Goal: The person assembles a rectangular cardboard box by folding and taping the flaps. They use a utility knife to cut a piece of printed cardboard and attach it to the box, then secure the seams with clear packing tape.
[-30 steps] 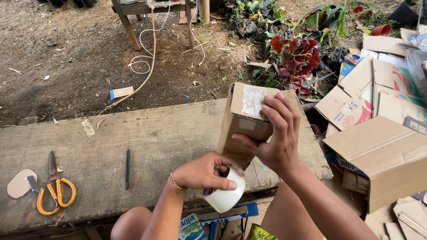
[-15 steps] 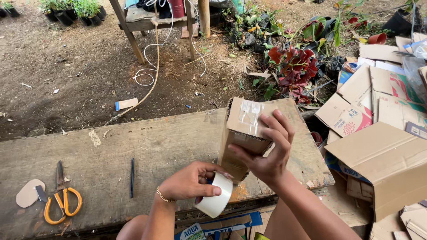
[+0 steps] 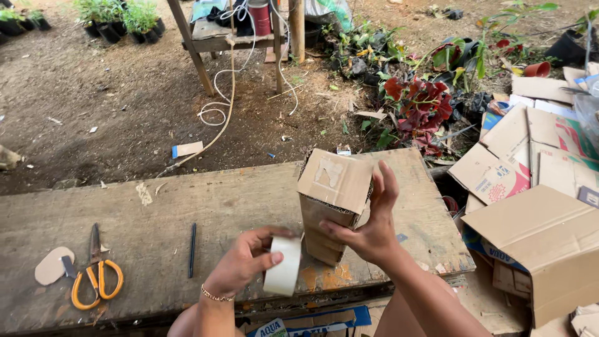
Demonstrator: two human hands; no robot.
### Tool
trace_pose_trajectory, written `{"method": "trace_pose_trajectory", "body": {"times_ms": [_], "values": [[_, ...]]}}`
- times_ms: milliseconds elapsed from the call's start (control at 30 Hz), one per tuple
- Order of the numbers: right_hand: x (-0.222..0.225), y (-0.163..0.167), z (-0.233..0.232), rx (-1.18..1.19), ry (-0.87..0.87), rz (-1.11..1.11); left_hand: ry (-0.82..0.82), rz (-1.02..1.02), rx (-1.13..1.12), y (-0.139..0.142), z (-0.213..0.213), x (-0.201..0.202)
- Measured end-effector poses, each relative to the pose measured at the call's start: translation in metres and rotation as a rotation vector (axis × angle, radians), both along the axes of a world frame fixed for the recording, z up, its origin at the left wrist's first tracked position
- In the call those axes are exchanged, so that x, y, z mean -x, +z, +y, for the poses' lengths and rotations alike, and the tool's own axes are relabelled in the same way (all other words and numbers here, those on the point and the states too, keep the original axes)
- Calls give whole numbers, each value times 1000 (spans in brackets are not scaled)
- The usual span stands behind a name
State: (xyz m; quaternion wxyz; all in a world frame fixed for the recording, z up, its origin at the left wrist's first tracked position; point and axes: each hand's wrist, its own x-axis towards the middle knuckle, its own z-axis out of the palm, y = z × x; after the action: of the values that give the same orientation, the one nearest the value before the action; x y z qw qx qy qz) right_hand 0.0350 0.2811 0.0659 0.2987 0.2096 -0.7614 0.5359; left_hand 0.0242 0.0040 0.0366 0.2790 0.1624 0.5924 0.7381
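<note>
Head view: tall cardboard box stood upright on wooden bench, steadied by right hand, fingers spread against side. Tape roll pinched in left hand, just left of box. Risk judged: box tipped if tape pulled hard.

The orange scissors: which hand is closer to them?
Left. The left hand, holding the tape roll, is nearer the scissors; the right hand is farther away, at the cardboard box.
</note>
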Motion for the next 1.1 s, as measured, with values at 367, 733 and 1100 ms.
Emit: {"method": "trace_pose_trajectory", "body": {"times_ms": [367,733,1100], "values": [[-5,25,31,-52,183,-213,666,-31,-204,18,14,-3],[3,33,21,-92,25,65,693,70,7,41,26,-29],[-102,6,-30,-338,24,430,772,110,-279,44,33,-76]]}}
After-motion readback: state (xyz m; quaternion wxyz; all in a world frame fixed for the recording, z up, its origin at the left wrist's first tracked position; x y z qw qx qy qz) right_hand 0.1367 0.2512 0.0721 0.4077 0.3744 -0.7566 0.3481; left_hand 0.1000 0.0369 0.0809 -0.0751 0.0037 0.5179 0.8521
